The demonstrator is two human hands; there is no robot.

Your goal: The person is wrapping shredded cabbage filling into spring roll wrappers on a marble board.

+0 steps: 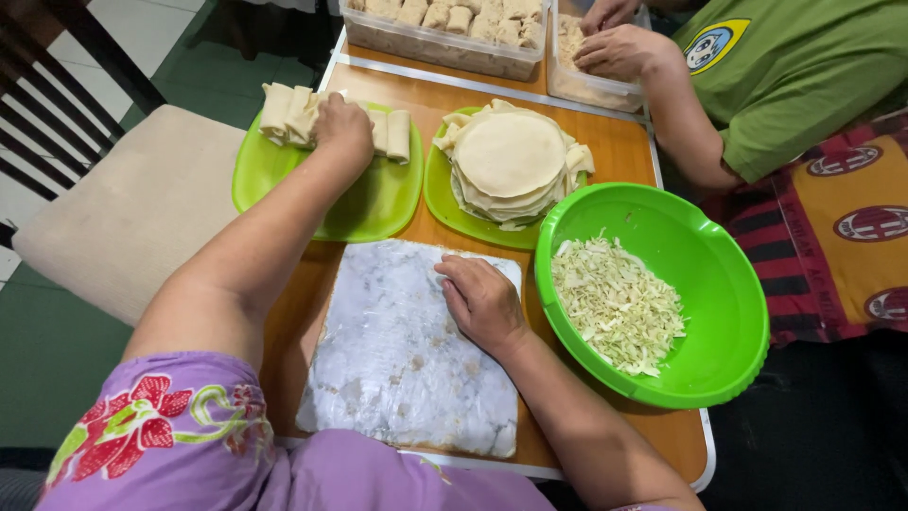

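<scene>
My left hand (343,128) is closed over a rolled pale pastry in the row of rolls (284,112) on a green plate (374,203) at the far left. My right hand (482,301) rests flat, palm down, on the upper right corner of a white floured board (397,360) in front of me, holding nothing. A stack of round thin wrappers (511,156) sits on a second green plate (449,203) just beyond the board. To the right stands a green bowl (724,274) of shredded cabbage (615,303).
Another person in a green shirt (804,76) works with both hands (619,47) at a clear container (586,85) at the back right. A clear tub of rolls (445,33) stands at the back. A cushioned chair (123,203) is on the left.
</scene>
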